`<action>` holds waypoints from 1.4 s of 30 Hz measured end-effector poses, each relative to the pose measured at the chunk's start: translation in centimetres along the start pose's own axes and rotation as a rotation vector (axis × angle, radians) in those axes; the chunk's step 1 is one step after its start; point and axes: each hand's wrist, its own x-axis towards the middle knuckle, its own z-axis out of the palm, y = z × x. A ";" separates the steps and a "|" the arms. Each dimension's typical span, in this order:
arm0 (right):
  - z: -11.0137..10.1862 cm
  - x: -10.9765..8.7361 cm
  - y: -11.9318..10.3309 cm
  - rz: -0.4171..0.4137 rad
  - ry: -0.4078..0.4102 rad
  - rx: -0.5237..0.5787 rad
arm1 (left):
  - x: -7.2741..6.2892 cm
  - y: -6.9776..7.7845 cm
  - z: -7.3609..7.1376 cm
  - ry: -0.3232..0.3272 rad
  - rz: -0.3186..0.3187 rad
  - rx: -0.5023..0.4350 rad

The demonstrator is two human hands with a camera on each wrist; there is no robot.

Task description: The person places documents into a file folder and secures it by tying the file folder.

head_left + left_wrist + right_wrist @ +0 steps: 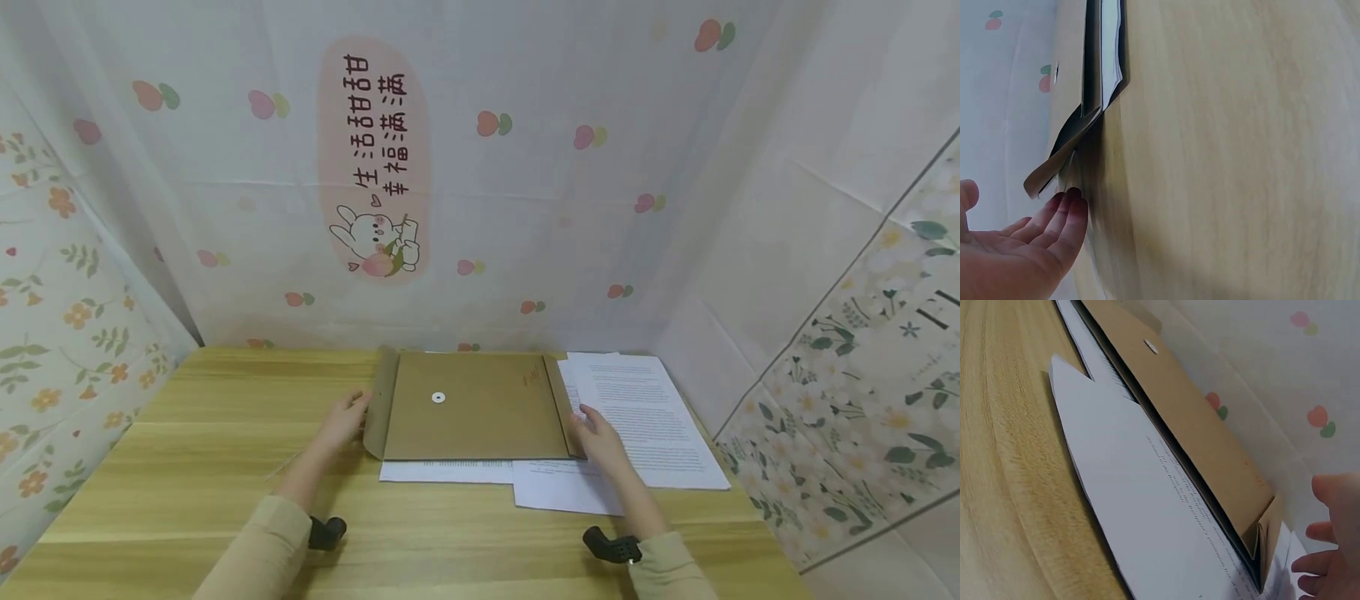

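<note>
A brown kraft document envelope [480, 408] lies across the table on top of printed papers, with a white round button [438, 398] on its face. Its flap [1054, 165] sticks out at the left end, slightly raised. Just left of that flap is my left hand [348, 418], fingers extended and thumb apart, fingertips right by the flap's edge. At the other end, my right hand [600, 440] is beside the envelope's folded right side [1263, 544], thumb up and fingers loosely spread over the papers. Neither hand grips the envelope.
A stack of printed sheets [641, 408] lies at the right, partly under the envelope. More white sheets [558, 492] stick out below its front edge. The wooden table [225, 433] ends at a patterned curtain [525, 233] behind, with similar cloth on both sides.
</note>
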 end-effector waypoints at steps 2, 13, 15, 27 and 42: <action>0.2 0.0 0.0 0.001 -0.001 0.011 | 0.1 -0.1 0.0 0.004 -0.002 -0.024; 1.1 -0.3 -0.1 0.001 -0.010 0.031 | 0.9 -1.1 1.1 0.064 -0.015 -0.012; 1.2 -0.3 -0.1 0.001 -0.015 0.039 | 0.8 -1.2 1.4 0.069 -0.011 -0.004; 0.9 0.2 -0.2 0.036 -0.019 0.112 | 0.8 -1.1 2.0 0.028 -0.021 -0.071; 0.3 0.2 -0.7 0.077 -0.055 0.191 | 0.4 -0.5 1.4 0.009 -0.115 -0.096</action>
